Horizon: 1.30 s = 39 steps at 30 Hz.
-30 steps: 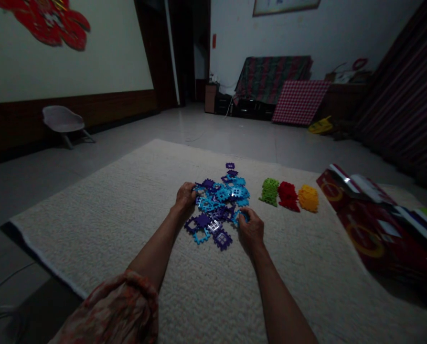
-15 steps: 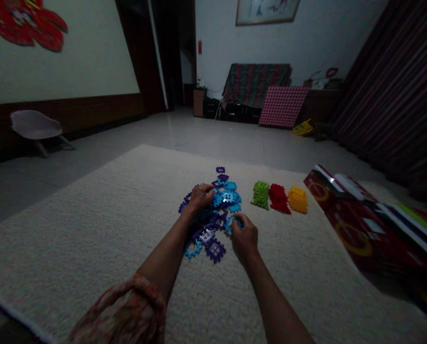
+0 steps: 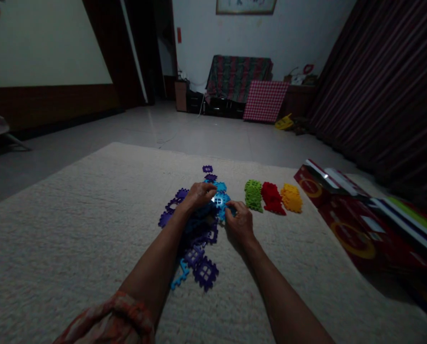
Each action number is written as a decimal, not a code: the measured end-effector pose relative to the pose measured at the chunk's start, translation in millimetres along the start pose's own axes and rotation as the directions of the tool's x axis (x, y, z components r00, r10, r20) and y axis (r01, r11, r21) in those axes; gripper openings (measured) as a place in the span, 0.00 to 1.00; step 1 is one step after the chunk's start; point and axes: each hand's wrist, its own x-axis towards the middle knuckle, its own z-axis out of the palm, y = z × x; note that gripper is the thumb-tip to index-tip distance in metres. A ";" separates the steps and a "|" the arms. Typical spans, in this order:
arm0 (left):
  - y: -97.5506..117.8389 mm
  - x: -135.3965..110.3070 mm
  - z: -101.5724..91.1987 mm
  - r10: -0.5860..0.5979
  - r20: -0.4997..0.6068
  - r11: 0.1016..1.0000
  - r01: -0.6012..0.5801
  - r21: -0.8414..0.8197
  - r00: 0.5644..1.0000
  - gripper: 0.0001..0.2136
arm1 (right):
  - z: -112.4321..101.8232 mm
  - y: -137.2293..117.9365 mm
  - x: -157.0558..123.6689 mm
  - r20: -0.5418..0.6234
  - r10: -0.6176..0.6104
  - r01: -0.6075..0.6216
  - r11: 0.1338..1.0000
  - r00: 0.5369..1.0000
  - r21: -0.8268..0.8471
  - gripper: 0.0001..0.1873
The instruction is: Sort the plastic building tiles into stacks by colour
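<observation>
A pile of purple [image 3: 205, 273] and blue interlocking plastic tiles [image 3: 218, 200] lies on the pale rug, many of them with toothed edges and window-like holes. My left hand [image 3: 199, 195] reaches over the pile from the left, its fingers curled on the blue tiles. At the right side of the pile, my right hand [image 3: 240, 220] pinches the edge of blue tiles between thumb and fingers. Both hands and my left forearm hide part of the pile. A blue frame piece [image 3: 179, 274] lies near my left forearm.
Green tiles [image 3: 253, 196], red tiles [image 3: 272, 198] and yellow tiles [image 3: 291, 198] form separate stacks to the right. Beyond them stands a red box [image 3: 357, 229] along the rug's right side. The rug [image 3: 91, 215] ends at a tiled floor [image 3: 145, 125].
My right hand has moved up the pile with a blue tile, closer to my left hand. The left hand stays over the blue tiles. The view has shifted right.
</observation>
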 end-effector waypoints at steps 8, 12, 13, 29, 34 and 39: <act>-20.9 -1.4 -2.0 -0.191 -0.075 0.982 0.191 -0.010 0.979 0.15 | -5.9 -4.1 -10.3 0.056 -0.026 0.026 1.000 0.998 -0.004 0.16; -21.3 -2.9 3.3 -0.119 -0.069 0.990 0.123 0.064 0.991 0.15 | -21.0 3.0 -7.4 0.172 0.014 -0.024 0.998 0.985 0.053 0.15; -20.9 -2.9 5.0 -0.096 -0.049 0.991 0.099 0.085 0.994 0.15 | -25.4 3.7 -6.6 0.230 -0.003 -0.007 0.999 0.973 0.043 0.16; -24.3 -1.2 21.3 -0.021 0.008 0.991 0.020 0.130 1.000 0.14 | -67.5 -20.3 5.4 0.510 -0.009 0.082 0.989 0.860 -0.121 0.20; -23.9 -1.3 20.9 -0.031 0.016 0.992 0.029 0.121 0.999 0.15 | -69.3 -3.4 7.9 0.491 0.065 0.032 0.982 0.869 -0.187 0.13; -27.6 0.4 22.1 -0.010 0.006 0.993 0.009 0.117 1.000 0.15 | -74.4 4.7 -3.9 0.480 -0.005 0.108 0.976 0.877 -0.188 0.23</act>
